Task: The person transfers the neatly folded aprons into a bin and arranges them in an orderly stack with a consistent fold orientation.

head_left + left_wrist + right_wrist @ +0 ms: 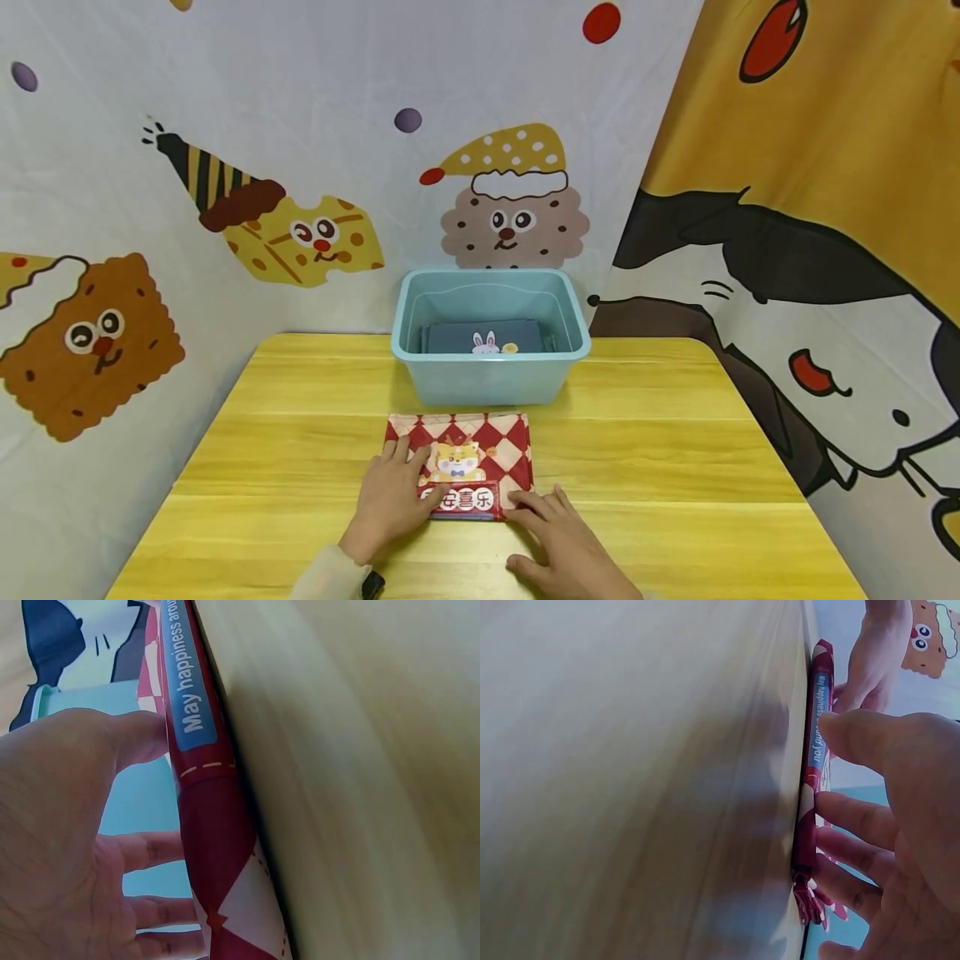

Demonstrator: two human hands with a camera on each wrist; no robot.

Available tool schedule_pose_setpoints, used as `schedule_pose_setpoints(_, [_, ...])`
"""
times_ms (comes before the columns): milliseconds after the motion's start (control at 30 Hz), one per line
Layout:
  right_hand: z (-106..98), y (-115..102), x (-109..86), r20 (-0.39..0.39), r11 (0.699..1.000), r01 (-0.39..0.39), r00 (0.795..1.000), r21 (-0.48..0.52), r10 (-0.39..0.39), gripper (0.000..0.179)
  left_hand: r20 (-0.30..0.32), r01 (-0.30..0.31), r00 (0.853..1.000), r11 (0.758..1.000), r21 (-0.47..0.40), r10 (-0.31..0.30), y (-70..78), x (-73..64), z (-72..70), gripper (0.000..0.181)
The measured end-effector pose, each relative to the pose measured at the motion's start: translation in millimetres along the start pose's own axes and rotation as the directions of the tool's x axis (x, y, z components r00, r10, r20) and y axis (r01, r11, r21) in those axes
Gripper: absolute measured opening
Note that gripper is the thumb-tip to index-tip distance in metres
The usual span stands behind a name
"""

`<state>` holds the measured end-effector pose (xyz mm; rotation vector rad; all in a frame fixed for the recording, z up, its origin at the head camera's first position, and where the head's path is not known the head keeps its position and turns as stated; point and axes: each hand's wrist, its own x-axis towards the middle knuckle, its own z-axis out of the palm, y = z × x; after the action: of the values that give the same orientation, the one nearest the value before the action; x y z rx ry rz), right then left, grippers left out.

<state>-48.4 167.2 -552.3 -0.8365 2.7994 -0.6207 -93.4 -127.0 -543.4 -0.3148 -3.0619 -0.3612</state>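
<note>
A folded red-and-cream checkered cloth (480, 457) lies flat on the wooden table, with a cartoon dog and white lettering on its top. My left hand (392, 498) rests on its left part, fingers spread and fairly straight over the fabric. At the near right corner, my right hand (562, 537) touches the cloth with its fingertips, thumb held apart. In the left wrist view, the thick folded edge (217, 825) of the cloth carries a blue strip with English words. Bunched fabric (808, 904) shows at one end of that edge in the right wrist view.
Behind the cloth stands a light blue plastic bin (491, 379). Inside it sits a folded dark grey-blue item (450, 337) with a bunny print. Curtains (322, 125) with cartoon figures hang around the back and sides of the yellow wooden table (660, 467).
</note>
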Motion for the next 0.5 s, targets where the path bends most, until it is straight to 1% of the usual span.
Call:
schedule_pose_setpoints(133, [-4.8, 4.1, -3.3, -0.01, 0.999, -0.025, 1.0, 0.024, 0.025, 0.05, -0.008, -0.019, 1.0, 1.0, 0.008, 0.019, 7.1, 3.9, 3.4, 0.073])
schedule_pose_setpoints(333, [-12.5, 10.8, -10.0, -0.022, 0.997, -0.056, 0.998, 0.047, 0.057, 0.046, 0.0, -0.048, 0.999, 0.999, 0.0, 0.048, 20.2, 8.3, 7.8, 0.074])
schedule_pose_setpoints(500, [-15.9, 16.6, -14.2, -0.032, 0.994, -0.088, 0.995, 0.067, 0.09, 0.04, -0.014, -0.073, 0.997, 0.997, 0.028, 0.073, 29.5, 11.0, 9.5, 0.074])
